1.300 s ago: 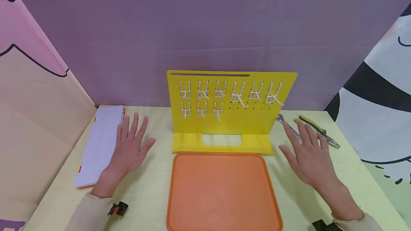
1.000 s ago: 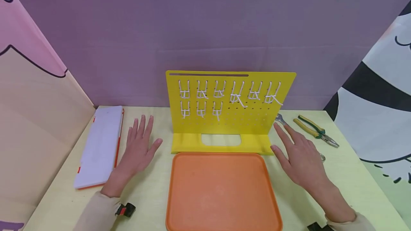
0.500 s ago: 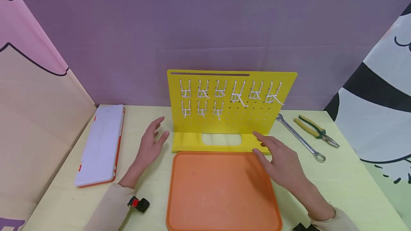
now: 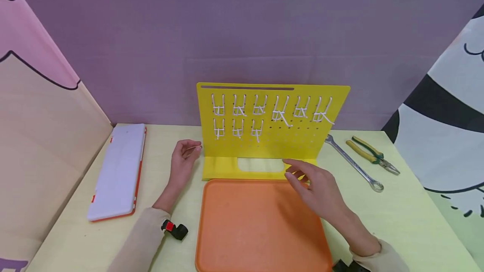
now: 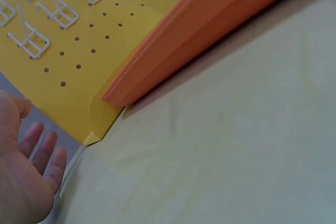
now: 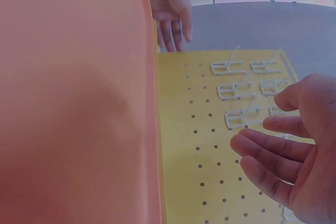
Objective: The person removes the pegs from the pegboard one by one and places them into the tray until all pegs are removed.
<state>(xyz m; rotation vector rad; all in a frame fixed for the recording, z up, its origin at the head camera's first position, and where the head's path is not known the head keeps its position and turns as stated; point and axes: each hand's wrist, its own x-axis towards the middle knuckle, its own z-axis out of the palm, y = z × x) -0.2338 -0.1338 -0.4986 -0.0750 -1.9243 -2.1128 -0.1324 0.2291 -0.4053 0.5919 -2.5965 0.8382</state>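
A yellow pegboard stand (image 4: pixel 242 148) with several white wire hooks (image 4: pixel 259 108) stands upright behind an orange tray (image 4: pixel 261 230). My left hand (image 4: pixel 183 163) is beside the board's left edge, thumb and forefinger bent toward that edge. In the left wrist view its fingers (image 5: pixel 44 150) are loosely curved and apart from the board. My right hand (image 4: pixel 315 184) hovers over the tray's back right corner, overlapping the board's base in the head view. In the right wrist view its fingers (image 6: pixel 273 156) curve loosely in front of the hooks, holding nothing.
A white case (image 4: pixel 117 171) with red edging lies at the left of the pale table (image 4: pixel 397 213). To the right lie a combination wrench (image 4: pixel 353 163) and yellow-green handled pliers (image 4: pixel 372 154). A purple backdrop (image 4: pixel 242 32) closes off the rear.
Both hands have moved inward toward the pegboard from spread positions at the sides. Their fingers have gone from straight to gently bent. The wrench, earlier partly covered by the right hand, now shows.
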